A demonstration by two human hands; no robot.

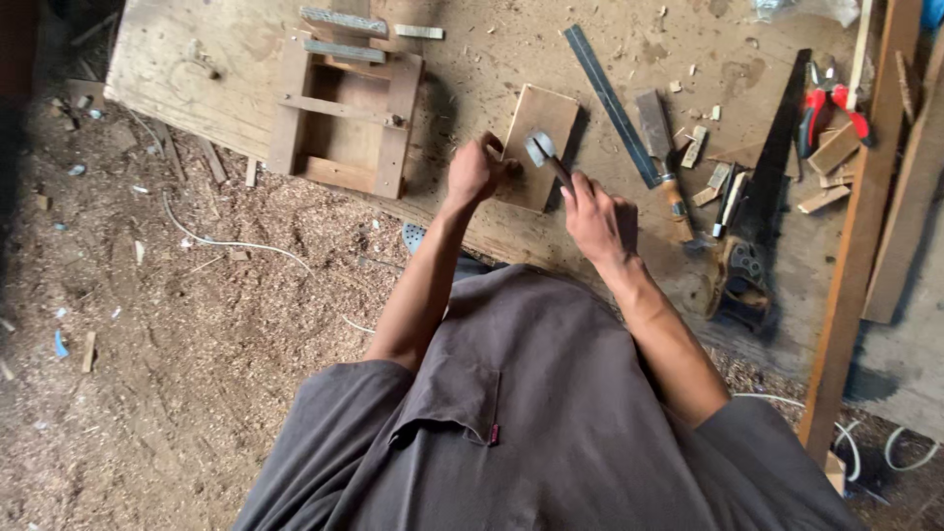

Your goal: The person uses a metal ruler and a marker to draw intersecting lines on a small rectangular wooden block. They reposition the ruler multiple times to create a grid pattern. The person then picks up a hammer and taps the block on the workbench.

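My right hand (597, 216) grips the wooden handle of a hammer (544, 152), whose metal head hovers over a small flat wooden board (536, 118) lying on the workbench (226, 88). My left hand (474, 172) is closed at the board's left edge, fingers pinched as if on something small that I cannot make out. Both forearms reach forward from my grey shirt.
A wooden frame (339, 113) lies to the left. Right of the board lie a steel ruler (610, 103), a chisel (661, 147), a handsaw (762, 206), red pliers (831, 108), wood offcuts and long planks (855, 256). Sawdust and a white cable (236, 244) cover the floor.
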